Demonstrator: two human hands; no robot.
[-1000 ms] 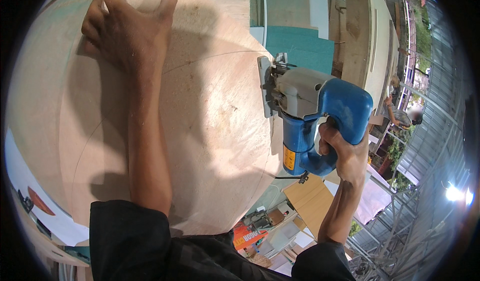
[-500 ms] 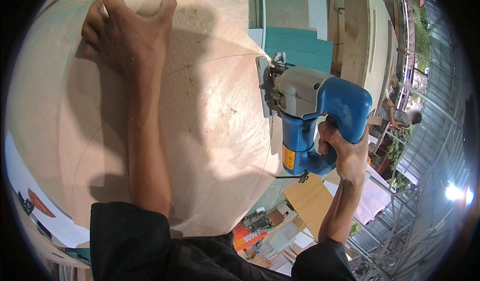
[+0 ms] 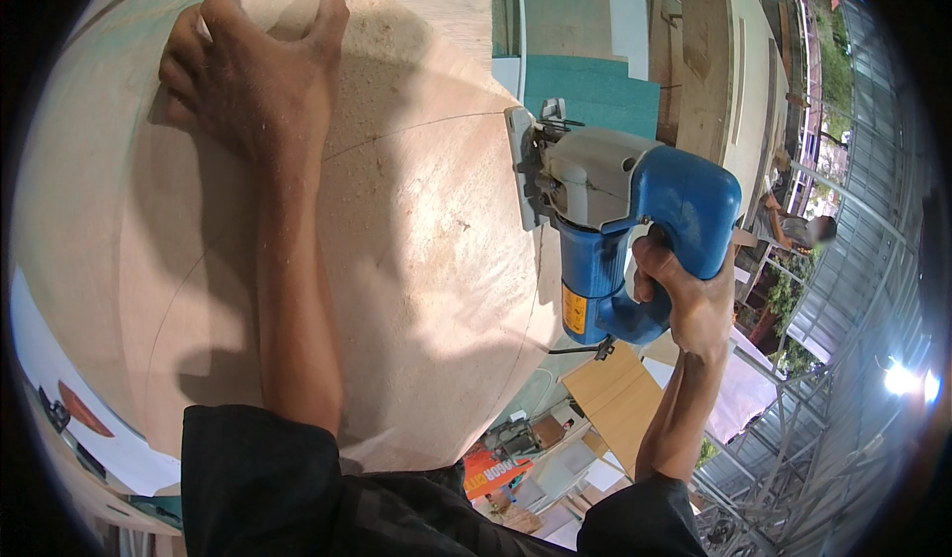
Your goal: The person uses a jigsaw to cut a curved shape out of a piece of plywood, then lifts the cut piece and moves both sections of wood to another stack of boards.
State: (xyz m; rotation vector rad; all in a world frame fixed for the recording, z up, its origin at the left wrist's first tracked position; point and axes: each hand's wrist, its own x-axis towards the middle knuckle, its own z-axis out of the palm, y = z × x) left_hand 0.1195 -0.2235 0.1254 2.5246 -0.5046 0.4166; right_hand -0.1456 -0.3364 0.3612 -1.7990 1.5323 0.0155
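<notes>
A large pale plywood sheet [image 3: 416, 259] fills the left and middle of the view, with thin curved pencil lines drawn across it. My left hand [image 3: 248, 81] lies flat on the sheet near its far edge, fingers spread, dusted with sawdust. My right hand [image 3: 684, 294] grips the handle of a blue and grey jigsaw [image 3: 615, 215]. The saw's base plate sits against the sheet's right edge, close to where a pencil line meets that edge. The blade itself is hidden.
Beyond the sheet's right edge lie teal panels [image 3: 595, 91], stacked boards [image 3: 714, 71] and a loose plywood offcut [image 3: 615, 393] lower down. Another person [image 3: 793, 225] bends over at the far right by a metal railing [image 3: 843, 339]. An orange box [image 3: 491, 473] sits below.
The jigsaw and my right hand have crept a little farther along the sheet's right edge. My left hand has stayed pressed in place.
</notes>
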